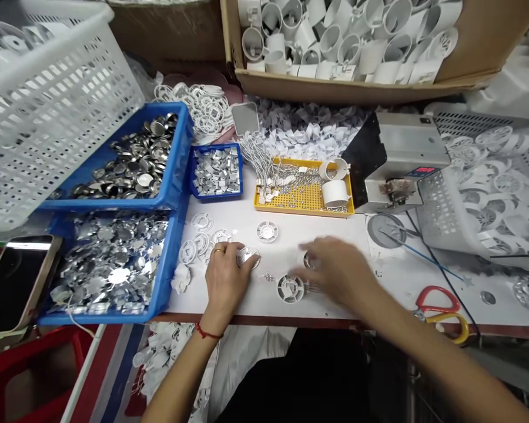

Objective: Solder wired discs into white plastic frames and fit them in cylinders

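My left hand [226,279] rests on the white tabletop, its thumb and forefinger closed on the edge of a round white spoked plastic piece [251,256]. Motion smears my right hand [341,267], and its fingers cannot be made out clearly. A small round part [309,260] shows by its fingertips; whether it is gripped I cannot tell. Just below lies another spoked round piece [290,289], and a further white disc [267,231] sits above, between the hands. A little pile of tiny metal bits [268,277] lies between them. More white rings [201,241] are left of my left hand.
Blue trays hold metal discs [134,170], shiny flat pieces [114,258] and small metal blocks [218,170]. Behind are a yellow tray [300,207], a machine [408,147] and a box of white tubes [361,88]. Scissors [441,305] and a phone [15,282] lie at the sides.
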`<state>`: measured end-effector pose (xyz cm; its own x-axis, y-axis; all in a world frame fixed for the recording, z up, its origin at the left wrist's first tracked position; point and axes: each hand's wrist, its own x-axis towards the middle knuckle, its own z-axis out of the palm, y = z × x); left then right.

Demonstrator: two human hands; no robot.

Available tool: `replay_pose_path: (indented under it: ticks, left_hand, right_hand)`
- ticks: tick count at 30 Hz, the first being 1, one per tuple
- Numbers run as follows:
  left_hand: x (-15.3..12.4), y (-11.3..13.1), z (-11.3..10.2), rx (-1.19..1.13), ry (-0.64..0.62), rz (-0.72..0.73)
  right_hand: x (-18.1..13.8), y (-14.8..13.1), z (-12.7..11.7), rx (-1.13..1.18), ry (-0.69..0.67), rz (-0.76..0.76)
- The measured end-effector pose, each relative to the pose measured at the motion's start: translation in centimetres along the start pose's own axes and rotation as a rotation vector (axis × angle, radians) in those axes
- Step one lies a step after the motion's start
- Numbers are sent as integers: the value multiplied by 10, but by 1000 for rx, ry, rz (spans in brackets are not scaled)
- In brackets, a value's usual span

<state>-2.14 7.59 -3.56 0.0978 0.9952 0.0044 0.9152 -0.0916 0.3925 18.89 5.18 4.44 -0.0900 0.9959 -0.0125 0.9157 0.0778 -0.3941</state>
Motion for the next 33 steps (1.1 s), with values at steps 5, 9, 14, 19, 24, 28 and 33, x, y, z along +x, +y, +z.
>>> replay_pose_path:
  ticks: [5,9,14,19,24,28,33]
  left_hand:
    - [-6,0,-3,-62,5,-44]
    - [-17,1,1,-210,-15,-73]
    - [3,5,-20,-457,-142,88]
    - [74,41,-44,-540,-86,247]
    - [109,63,-31,-783,-135,94]
    - [85,63,-22,-1214,-202,-133]
    - [50,69,-29,-1400,-160,-194]
  right_hand:
    - [129,32,7,532,120,303]
    - [186,29,42,586,126,380]
    - [181,31,46,778,93,322]
    - [166,38,22,1061,-106,192]
    - [139,41,7,1206,-49,178]
    - [86,30,-4,1206,-103,207]
    - [30,10,-6,1218,-215,328]
